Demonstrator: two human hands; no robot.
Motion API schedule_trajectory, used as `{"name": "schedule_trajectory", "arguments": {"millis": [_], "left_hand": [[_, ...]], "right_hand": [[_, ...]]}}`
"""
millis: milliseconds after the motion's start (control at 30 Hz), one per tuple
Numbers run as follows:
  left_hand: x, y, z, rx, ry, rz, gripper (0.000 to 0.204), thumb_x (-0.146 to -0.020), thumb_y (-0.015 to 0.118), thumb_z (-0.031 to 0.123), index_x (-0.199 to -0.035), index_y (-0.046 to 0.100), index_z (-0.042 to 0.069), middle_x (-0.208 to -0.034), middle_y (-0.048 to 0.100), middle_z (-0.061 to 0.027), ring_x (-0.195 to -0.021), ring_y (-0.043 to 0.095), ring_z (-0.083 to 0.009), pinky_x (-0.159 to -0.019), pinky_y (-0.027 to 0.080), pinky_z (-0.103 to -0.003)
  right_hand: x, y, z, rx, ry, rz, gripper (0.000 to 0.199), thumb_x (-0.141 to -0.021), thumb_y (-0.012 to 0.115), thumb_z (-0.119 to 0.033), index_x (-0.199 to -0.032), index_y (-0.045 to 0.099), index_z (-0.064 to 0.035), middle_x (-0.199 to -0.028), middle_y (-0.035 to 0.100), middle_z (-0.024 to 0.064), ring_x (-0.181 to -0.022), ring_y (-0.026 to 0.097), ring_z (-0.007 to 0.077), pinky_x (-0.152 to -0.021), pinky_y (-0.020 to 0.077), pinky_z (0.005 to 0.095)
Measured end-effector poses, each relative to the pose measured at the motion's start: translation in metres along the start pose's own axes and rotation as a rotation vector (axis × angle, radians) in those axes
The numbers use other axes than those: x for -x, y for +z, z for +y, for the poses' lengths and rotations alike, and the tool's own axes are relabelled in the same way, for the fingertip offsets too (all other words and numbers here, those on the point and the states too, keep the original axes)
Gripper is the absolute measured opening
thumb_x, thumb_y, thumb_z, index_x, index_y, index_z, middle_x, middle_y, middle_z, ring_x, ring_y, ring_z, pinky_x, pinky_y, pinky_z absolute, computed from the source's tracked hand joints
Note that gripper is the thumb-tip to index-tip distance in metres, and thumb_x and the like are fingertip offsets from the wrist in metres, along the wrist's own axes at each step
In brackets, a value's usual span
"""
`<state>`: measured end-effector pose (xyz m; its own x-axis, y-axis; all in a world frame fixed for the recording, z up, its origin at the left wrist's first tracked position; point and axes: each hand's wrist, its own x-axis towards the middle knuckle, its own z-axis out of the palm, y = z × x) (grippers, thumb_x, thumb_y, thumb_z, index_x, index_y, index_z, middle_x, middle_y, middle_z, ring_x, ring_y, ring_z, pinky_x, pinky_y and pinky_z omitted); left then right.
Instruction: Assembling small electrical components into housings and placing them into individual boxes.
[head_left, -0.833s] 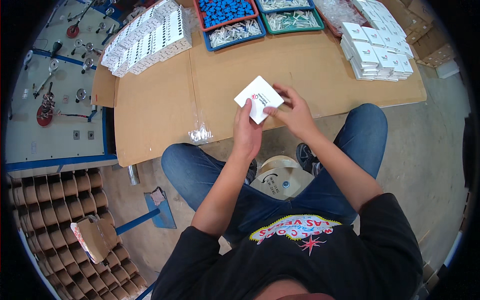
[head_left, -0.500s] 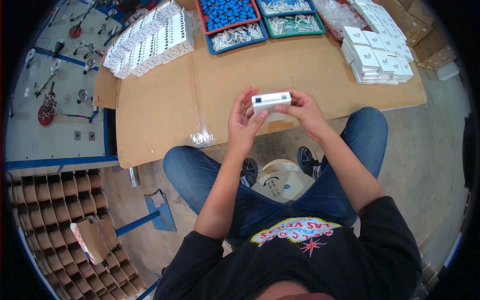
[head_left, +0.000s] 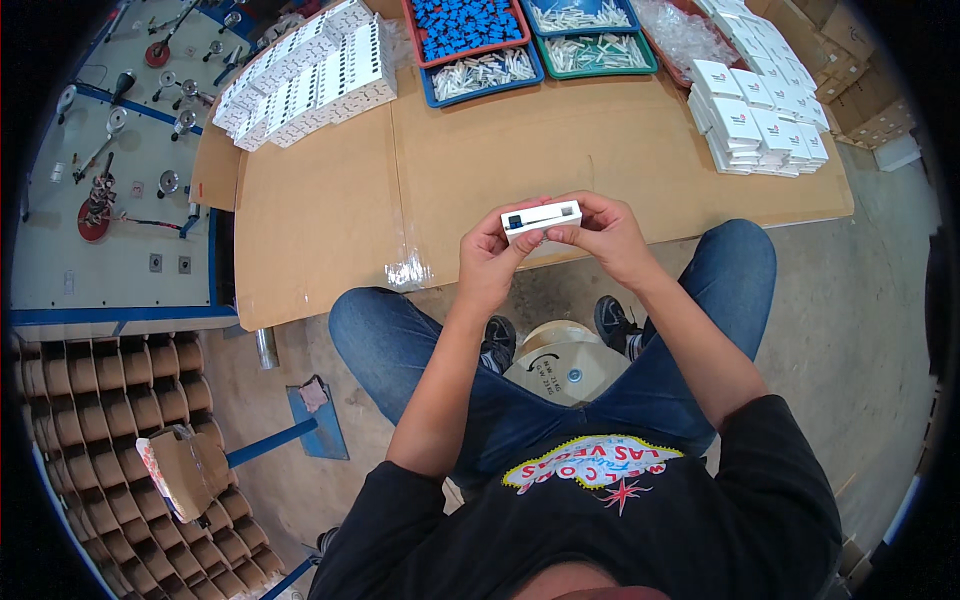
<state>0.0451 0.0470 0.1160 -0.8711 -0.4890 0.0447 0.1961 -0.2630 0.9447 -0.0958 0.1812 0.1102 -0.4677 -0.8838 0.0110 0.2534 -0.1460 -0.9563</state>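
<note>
Between my two hands, just over the near edge of the cardboard-covered table, is a small flat white box (head_left: 544, 213). Its narrow side faces up, showing a dark square at the left end and a greyish one at the right. A thin dark gap runs along that side. My left hand (head_left: 488, 262) grips the left end, thumb on the near face. The right end is pinched by my right hand (head_left: 612, 243), with its thumb close to the left thumb. The far-side fingers are partly hidden behind the box.
Stacked white boxes with dark openings (head_left: 330, 85) line the table's far left. Trays of blue parts (head_left: 465, 28) and white parts (head_left: 482, 78) stand at the back, beside clear plastic bags (head_left: 680, 35). More white boxes (head_left: 735, 125) are piled right. A cable reel (head_left: 567, 370) sits between my feet.
The left fingers, raised and spread before, have closed around the box end. A dark gap now shows along the box's upper side. Both thumbs have moved closer together.
</note>
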Motion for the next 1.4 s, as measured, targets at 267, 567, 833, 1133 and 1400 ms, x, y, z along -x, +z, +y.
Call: {"name": "schedule_trajectory", "arguments": {"millis": [267, 567, 833, 1133, 1400], "left_hand": [[0.003, -0.008, -0.014, -0.116, 0.013, 0.079, 0.027, -0.097, 0.068, 0.011, -0.121, 0.065, -0.002, -0.116, 0.071, -0.0096, -0.103, 0.065, -0.0121, -0.088, 0.052, -0.027], [0.002, -0.009, -0.028, -0.038, -0.111, 0.119, 0.027, -0.099, 0.068, 0.017, -0.119, 0.066, 0.0, -0.107, 0.072, -0.0071, -0.095, 0.067, -0.0111, -0.082, 0.054, -0.026], [0.001, -0.024, -0.082, 0.242, -0.295, 0.26, 0.04, -0.106, 0.054, 0.035, -0.133, 0.056, 0.006, -0.11, 0.068, -0.0065, -0.097, 0.067, -0.0157, -0.084, 0.055, -0.03], [0.001, -0.004, -0.033, 0.201, -0.301, 0.16, 0.067, -0.105, 0.039, 0.057, -0.15, 0.043, 0.007, -0.148, 0.051, -0.0091, -0.135, 0.049, -0.0237, -0.114, 0.034, -0.044], [-0.067, -0.139, -0.048, -1.146, -0.002, 0.248, 0.049, -0.095, 0.063, 0.036, -0.132, 0.057, 0.006, -0.128, 0.06, -0.0143, -0.119, 0.057, -0.0308, -0.105, 0.039, -0.046]], "right_hand": [[-0.005, 0.005, 0.008, 0.002, 0.043, 0.018, 0.029, -0.09, 0.075, -0.006, -0.117, 0.067, 0.0006, -0.106, 0.073, 0.0068, -0.096, 0.067, 0.012, -0.087, 0.0525, 0.0274], [-0.007, -0.007, 0.031, -0.023, 0.131, 0.039, 0.026, -0.094, 0.071, -0.008, -0.118, 0.066, 0.0002, -0.106, 0.073, 0.0065, -0.097, 0.066, 0.0116, -0.089, 0.0508, 0.0262], [-0.016, -0.002, 0.075, 0.742, 0.011, 0.337, 0.04, -0.091, 0.077, -0.023, -0.121, 0.065, -0.0003, -0.106, 0.072, 0.0107, -0.096, 0.068, 0.0137, -0.081, 0.054, 0.0288], [-0.017, -0.019, 0.082, 0.3, 0.065, 0.323, 0.03, -0.104, 0.057, -0.022, -0.121, 0.066, 0.0007, -0.109, 0.071, 0.0052, -0.099, 0.065, 0.0121, -0.086, 0.0509, 0.0279], [-0.123, -0.018, 0.044, 0.474, -0.153, 0.275, 0.024, -0.094, 0.069, -0.013, -0.113, 0.063, 0.0017, -0.102, 0.069, 0.0072, -0.093, 0.064, 0.0139, -0.081, 0.0509, 0.0276]]}}
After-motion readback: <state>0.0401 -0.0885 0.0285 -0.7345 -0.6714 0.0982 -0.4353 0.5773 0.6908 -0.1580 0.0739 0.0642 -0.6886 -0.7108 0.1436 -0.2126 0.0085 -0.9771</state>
